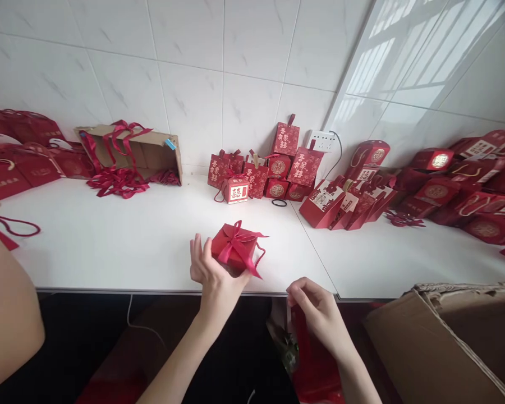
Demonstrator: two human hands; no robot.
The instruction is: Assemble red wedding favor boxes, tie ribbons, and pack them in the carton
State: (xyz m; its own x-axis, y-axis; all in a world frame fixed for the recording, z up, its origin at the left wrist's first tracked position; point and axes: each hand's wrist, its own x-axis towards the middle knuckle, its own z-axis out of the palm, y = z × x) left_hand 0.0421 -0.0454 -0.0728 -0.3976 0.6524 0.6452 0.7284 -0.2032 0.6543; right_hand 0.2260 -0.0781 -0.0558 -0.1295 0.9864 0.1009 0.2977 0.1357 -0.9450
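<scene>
A small red gift box (228, 245) with a crimson ribbon bow (238, 242) on top and a twisted cord at its right side is near the table's front edge. My left hand (214, 272) holds the box from the front and left, thumb at its lower front corner. To the right, apart from the box, my right hand (313, 306) is raised at the table edge with thumb and index finger pressed together. Whether anything is between those fingertips cannot be made out.
Red gift boxes (276, 168) stand by the wall, with more piled at right. A cardboard tray (174, 163) with loose ribbons (120, 180) is at back left. An open carton (416, 336) is at front right. Another person's arm (8, 314) is at left.
</scene>
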